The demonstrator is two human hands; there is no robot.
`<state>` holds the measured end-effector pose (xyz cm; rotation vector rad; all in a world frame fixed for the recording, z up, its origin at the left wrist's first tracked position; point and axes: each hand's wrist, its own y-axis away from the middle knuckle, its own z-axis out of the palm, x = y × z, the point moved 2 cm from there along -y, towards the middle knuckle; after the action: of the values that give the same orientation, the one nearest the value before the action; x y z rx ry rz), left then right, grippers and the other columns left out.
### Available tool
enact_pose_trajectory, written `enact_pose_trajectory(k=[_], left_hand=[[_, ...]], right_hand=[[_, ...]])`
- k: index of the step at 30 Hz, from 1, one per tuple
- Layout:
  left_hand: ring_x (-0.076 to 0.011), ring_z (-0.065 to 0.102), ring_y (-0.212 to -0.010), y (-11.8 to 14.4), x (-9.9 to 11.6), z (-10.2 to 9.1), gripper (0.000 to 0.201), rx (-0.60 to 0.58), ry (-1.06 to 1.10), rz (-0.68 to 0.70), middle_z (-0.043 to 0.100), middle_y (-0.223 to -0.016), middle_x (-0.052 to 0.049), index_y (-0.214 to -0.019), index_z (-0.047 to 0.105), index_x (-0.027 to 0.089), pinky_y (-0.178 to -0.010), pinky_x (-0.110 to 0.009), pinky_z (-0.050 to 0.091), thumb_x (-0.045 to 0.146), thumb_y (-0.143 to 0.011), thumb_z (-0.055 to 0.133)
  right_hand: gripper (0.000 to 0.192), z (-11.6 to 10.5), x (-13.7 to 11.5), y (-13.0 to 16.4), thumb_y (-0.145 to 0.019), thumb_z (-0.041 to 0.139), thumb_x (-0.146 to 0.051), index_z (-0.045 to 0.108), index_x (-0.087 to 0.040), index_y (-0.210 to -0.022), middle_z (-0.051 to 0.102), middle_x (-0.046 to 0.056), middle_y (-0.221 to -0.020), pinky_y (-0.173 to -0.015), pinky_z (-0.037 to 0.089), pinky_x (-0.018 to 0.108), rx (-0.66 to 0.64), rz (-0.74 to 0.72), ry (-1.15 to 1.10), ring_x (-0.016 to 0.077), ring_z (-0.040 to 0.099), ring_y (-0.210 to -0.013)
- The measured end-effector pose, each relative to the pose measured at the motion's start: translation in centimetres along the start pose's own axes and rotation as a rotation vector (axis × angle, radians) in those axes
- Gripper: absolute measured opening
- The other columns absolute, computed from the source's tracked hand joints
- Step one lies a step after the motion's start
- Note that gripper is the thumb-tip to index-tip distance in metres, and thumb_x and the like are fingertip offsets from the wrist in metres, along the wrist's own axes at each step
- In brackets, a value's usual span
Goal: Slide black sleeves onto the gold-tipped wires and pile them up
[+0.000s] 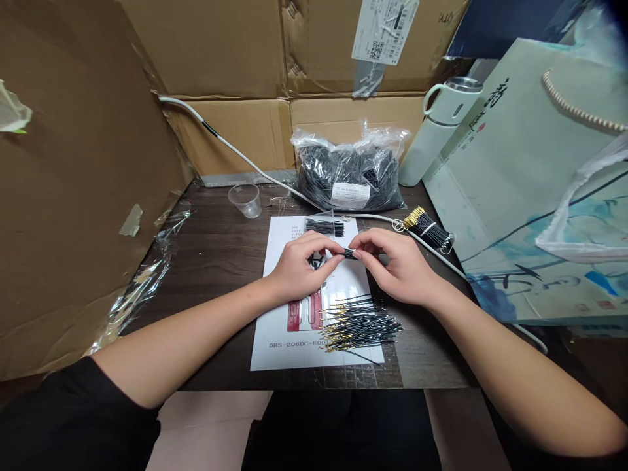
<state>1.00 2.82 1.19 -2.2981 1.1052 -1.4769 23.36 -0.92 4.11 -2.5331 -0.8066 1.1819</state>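
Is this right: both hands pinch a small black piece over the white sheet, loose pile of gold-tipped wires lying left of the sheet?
Not quite. In the head view the loose pile of gold-tipped wires lies on the white sheet, at its lower right. The left hand and right hand do pinch the small black piece.

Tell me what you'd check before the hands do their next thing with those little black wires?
1. Both hands on the piece: ok. The left hand and right hand pinch a small black piece between their fingertips.
2. What the piece is exactly: cannot tell, too small and mostly covered.
3. Loose wires within reach: ok, piled on the white sheet just below the hands.
4. Wires staying on the sheet: not ok, some tips poke past its right edge.
5. Tied bundle out of the way: ok, lying to the right beyond the hands.
6. Plastic cup upright: ok, standing at back left.
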Motion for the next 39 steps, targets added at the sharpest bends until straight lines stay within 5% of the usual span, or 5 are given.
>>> enact_pose_trajectory(k=[19,24,31,39], left_hand=[[-0.0227,0.072,-0.093,0.0,0.1,-0.1,0.012,0.026,-0.019,-0.012,0.082,-0.105,-0.007,-0.108,0.079,0.022,-0.088,-0.041,0.058,0.024,-0.096,0.078],[-0.0225,0.066,-0.088,-0.1,-0.1,-0.4,0.011,0.031,-0.148,-0.024,0.076,-0.095,-0.005,-0.100,0.072,0.020,-0.084,-0.040,0.054,0.018,-0.090,0.075],[-0.0290,0.059,-0.095,0.4,-0.1,-0.4,0.013,-0.147,-0.458,-0.031,0.068,-0.095,-0.008,-0.092,0.063,0.020,-0.091,-0.048,0.050,0.027,-0.086,0.072],[-0.0322,0.060,-0.099,0.4,-0.3,-0.2,0.012,-0.123,-0.598,-0.140,0.068,-0.098,-0.010,-0.095,0.061,0.020,-0.092,-0.050,0.049,0.028,-0.091,0.069]], right_hand=[[0.009,-0.1,0.2,0.1,-0.107,0.062,-0.021,0.070,-0.024,-0.112,0.072,0.004,-0.095,-0.074,0.052,0.036,0.004,0.007,0.000,0.0207,0.065,-0.081],[0.007,0.0,1.5,-0.1,-0.106,0.063,-0.020,0.069,-0.023,-0.109,0.074,0.005,-0.097,-0.077,0.052,0.036,0.006,-0.022,0.062,0.0208,0.067,-0.083],[0.009,0.6,3.1,-0.1,-0.102,0.065,-0.016,0.070,-0.023,-0.104,0.077,0.005,-0.097,-0.083,0.053,0.039,-0.005,-0.048,0.127,0.0240,0.069,-0.088],[0.009,0.4,3.0,-0.1,-0.101,0.065,-0.015,0.069,-0.022,-0.104,0.076,0.007,-0.096,-0.088,0.053,0.044,-0.066,-0.078,0.189,0.0277,0.066,-0.092]])
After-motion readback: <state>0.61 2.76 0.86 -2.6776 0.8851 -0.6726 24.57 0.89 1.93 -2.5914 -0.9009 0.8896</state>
